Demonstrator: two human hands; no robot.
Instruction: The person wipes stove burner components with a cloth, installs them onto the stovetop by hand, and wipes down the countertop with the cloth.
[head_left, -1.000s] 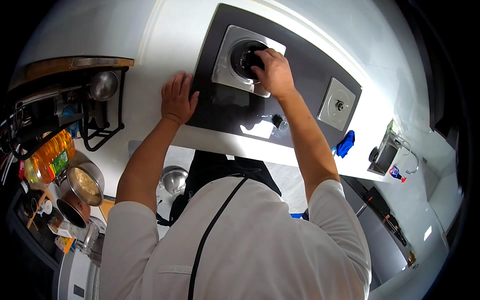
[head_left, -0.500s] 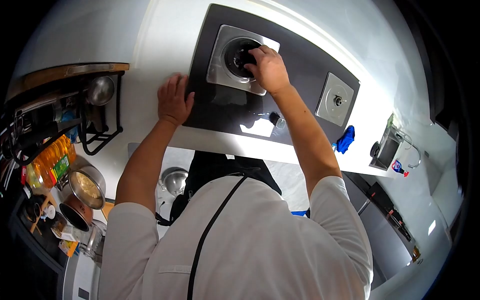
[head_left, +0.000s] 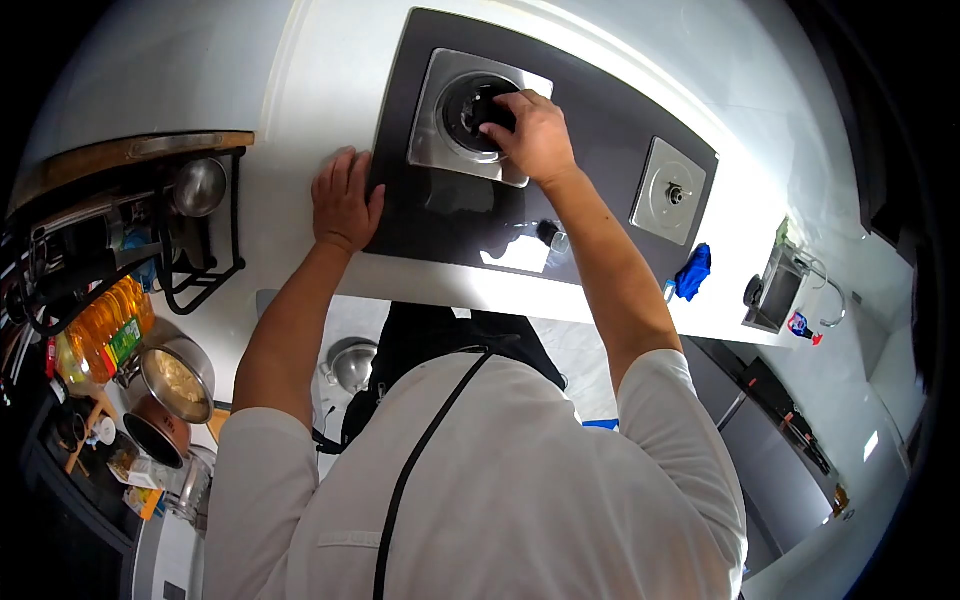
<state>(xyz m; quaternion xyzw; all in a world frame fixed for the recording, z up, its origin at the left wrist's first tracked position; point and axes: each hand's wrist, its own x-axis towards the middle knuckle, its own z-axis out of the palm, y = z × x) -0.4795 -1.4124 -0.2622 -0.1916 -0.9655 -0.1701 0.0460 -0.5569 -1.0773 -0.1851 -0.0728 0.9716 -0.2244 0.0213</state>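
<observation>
My right hand [head_left: 537, 135] is at the left burner of the dark cooktop [head_left: 430, 220], its thumb and fingers pinched on the right side of a round black burner ring [head_left: 462, 115]. Under the ring lies a square steel plate [head_left: 425, 140]. The inside of the ring is dark, and my fingers hide part of its rim. My left hand [head_left: 345, 203] lies open on the white counter, its fingers stretched out beside the cooktop's left edge. To the right, a second steel plate [head_left: 655, 210] has a bare burner [head_left: 675, 193] in its middle.
A control knob [head_left: 547, 232] stands near the cooktop's front edge. Right of it lie a blue cloth [head_left: 693, 272] and a sink [head_left: 775, 290]. At left are a black rack [head_left: 240, 215] with a ladle [head_left: 200, 187], oil bottles [head_left: 112, 325] and a metal pot [head_left: 178, 385].
The view has shifted slightly. My right hand stays at the black burner ring with its thumb slightly changed in position, and my left hand remains flat on the counter.
</observation>
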